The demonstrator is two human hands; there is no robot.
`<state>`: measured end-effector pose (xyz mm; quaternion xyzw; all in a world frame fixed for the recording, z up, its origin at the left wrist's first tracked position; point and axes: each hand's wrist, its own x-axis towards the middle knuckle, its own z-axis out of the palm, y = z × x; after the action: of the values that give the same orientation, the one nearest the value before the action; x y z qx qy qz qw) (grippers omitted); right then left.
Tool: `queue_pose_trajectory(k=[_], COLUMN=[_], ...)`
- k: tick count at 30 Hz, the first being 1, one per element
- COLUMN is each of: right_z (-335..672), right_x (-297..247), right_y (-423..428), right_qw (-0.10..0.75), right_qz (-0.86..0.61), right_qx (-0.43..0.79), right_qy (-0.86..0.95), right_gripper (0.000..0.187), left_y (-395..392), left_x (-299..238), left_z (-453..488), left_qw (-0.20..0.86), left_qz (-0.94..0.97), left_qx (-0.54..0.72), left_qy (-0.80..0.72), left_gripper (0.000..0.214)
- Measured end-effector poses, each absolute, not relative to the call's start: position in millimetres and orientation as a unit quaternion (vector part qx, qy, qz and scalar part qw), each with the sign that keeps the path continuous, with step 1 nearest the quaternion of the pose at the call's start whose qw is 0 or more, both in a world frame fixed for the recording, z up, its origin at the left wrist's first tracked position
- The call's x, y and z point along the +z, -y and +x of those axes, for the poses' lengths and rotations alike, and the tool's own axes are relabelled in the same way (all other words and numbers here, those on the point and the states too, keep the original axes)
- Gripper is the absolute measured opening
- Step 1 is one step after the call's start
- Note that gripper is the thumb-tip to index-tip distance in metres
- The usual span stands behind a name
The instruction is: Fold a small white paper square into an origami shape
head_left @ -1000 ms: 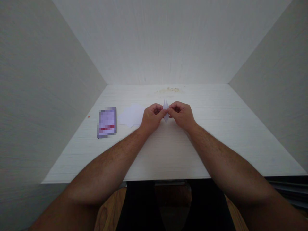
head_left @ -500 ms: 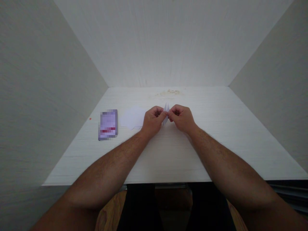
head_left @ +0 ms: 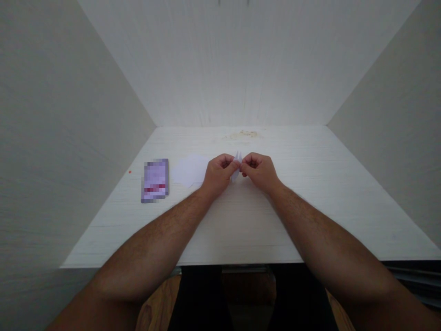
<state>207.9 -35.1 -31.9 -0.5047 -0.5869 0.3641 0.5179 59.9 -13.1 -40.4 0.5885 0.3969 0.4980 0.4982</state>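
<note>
Between my two hands stands a small folded piece of white paper [head_left: 235, 174], with two pointed tips sticking up at the top. My left hand [head_left: 220, 172] pinches it from the left with thumb and fingers. From the right, the closed fingertips of my right hand [head_left: 258, 169] grip its edge. The hands almost touch, and they hide much of the paper's middle. Flat white paper [head_left: 189, 170] lies on the table just left of my left hand, partly covered by it.
On the left of the white table [head_left: 241, 230] lies a purple, blurred-out rectangular object [head_left: 155, 180] with a red stripe. A tiny orange dot [head_left: 130, 172] is near the left wall. Brownish marks [head_left: 246, 134] show at the back. Pale panels enclose the table on three sides.
The view has shifted very slightly, so the table sits a little lower. Both hands keep their pinch, and the folded paper's lower part has turned slightly to the left.
</note>
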Motion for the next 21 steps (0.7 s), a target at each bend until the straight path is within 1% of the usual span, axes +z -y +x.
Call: queue_pose_trajectory(k=[5,9,15,21], right_z=[207.3,208.3,207.4,206.0], right_x=[-31.5,-32.4,-30.5,-29.1], right_y=[33.7,32.3,33.6,34.4], right_qw=[0.552,0.556,0.559,0.563], right_qz=[-0.483,-0.482,-0.491,-0.489], right_qx=[0.389,0.391,0.377,0.376], right_qy=[0.558,0.553,0.551,0.549], right_gripper=[0.02,0.018,0.015,0.014], left_y=[10.5,10.6,13.5,13.6], left_x=[-45.0,-45.8,-42.9,-42.2], left_z=[59.1,58.6,59.6,59.7], left_qw=[0.522,0.525,0.488,0.505], left_qz=[0.58,0.59,0.621,0.628], left_qx=[0.491,0.474,0.473,0.459], left_qy=[-0.388,-0.389,-0.391,-0.373], left_gripper=[0.022,0.026,0.025,0.025])
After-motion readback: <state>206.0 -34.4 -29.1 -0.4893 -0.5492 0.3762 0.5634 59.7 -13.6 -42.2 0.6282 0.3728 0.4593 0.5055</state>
